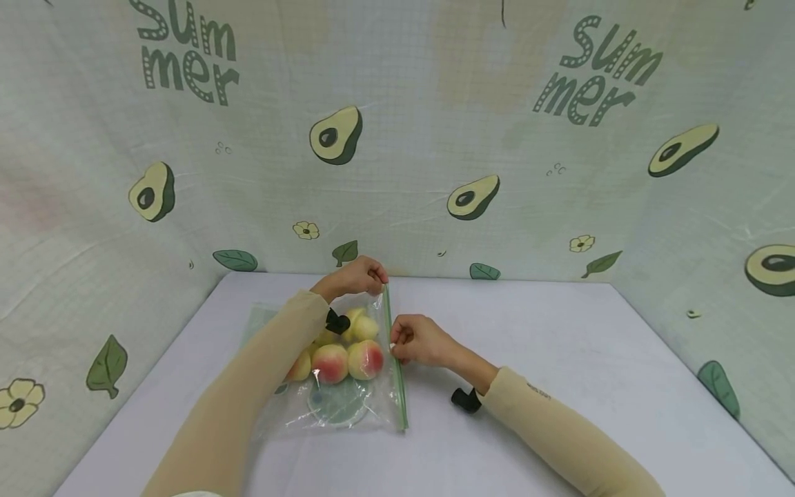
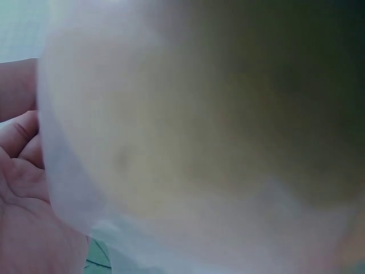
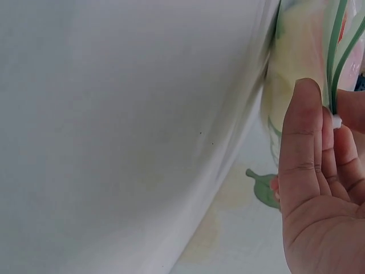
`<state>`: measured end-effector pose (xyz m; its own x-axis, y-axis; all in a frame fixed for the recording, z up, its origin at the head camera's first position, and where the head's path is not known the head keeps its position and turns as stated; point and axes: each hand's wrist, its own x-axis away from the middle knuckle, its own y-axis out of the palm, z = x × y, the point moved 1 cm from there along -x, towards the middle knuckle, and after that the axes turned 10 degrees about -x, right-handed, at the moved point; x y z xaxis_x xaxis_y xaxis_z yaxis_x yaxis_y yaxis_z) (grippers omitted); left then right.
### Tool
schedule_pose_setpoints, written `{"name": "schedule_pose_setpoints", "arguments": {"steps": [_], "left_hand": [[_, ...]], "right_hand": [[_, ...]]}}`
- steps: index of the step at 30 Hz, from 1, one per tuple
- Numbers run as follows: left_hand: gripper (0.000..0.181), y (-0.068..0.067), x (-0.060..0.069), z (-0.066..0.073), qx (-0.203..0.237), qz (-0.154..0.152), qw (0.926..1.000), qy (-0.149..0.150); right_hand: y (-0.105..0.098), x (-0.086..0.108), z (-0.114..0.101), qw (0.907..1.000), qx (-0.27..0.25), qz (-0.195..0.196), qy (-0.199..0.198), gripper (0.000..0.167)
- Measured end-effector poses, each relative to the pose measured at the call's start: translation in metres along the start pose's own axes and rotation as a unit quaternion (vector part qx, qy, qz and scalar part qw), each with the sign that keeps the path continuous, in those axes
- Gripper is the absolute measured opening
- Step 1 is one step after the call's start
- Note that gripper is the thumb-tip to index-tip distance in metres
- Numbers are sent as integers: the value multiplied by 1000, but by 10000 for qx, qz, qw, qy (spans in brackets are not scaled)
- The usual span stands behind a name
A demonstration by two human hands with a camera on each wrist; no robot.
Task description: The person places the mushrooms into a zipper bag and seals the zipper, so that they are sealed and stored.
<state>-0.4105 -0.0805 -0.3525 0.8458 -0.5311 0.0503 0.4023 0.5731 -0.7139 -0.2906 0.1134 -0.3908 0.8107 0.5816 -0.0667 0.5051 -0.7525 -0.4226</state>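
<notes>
A clear zip bag point(image 1: 292, 417) lies on the table with several peaches point(image 1: 365, 359) and yellow fruits point(image 1: 362, 326) inside. Its green zip edge point(image 1: 401, 397) faces right. At the far end of that edge, my left hand point(image 1: 354, 277) pinches the bag's corner. My right hand point(image 1: 425, 340) is partway along the edge, pinching a small white slider point(image 3: 336, 121) between thumb and fingers. Above the slider, the right wrist view shows the two green zip strips point(image 3: 335, 51) spread apart. Blurred plastic and a yellowish shape cover most of the left wrist view, beside the left palm point(image 2: 25, 188).
A pale green round shape point(image 1: 338, 404) shows at the near part of the bag. The white table point(image 1: 528, 331) extends to the right. A printed cloth point(image 1: 397, 152) with avocados and leaves rises behind and at both sides.
</notes>
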Motion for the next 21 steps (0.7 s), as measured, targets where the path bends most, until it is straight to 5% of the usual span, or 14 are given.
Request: {"name": "schedule_pose_setpoints", "arguments": {"steps": [21], "left_hand": [[15,0,0,-2,25,29,9999,119]], "right_hand": [[9,17,-2,9999,-41,-132,23,13]]}}
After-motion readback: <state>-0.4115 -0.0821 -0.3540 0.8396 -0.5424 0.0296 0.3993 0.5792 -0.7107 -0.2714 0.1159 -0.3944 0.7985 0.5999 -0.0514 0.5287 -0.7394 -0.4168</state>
